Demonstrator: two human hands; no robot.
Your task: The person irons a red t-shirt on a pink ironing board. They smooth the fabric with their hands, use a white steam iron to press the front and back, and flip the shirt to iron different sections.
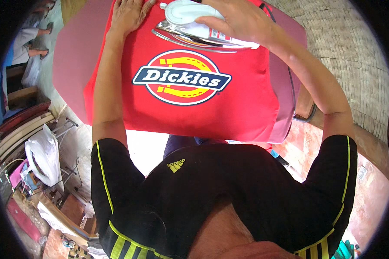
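A red garment [237, 108] lies spread over a mauve padded board [75, 56] in front of me. On its middle is a round printed emblem [181, 96] in yellow, white and dark blue. My right hand [240, 21] grips a white and chrome clothes iron [190, 32], which rests on the cloth beyond the emblem with its pointed end toward the right. The top edge of the picture cuts off part of that hand. Left of the iron, my left hand [131, 16] lies flat on the garment, its fingertips partly out of view.
A dark cord [292, 82] runs along the board's right side. Woven matting [350, 56] covers the far right. To the left are a white plastic bag [45, 155], stacked boards [23, 134] and a thin metal stand [69, 125]. Another person's legs [32, 41] show at the upper left.
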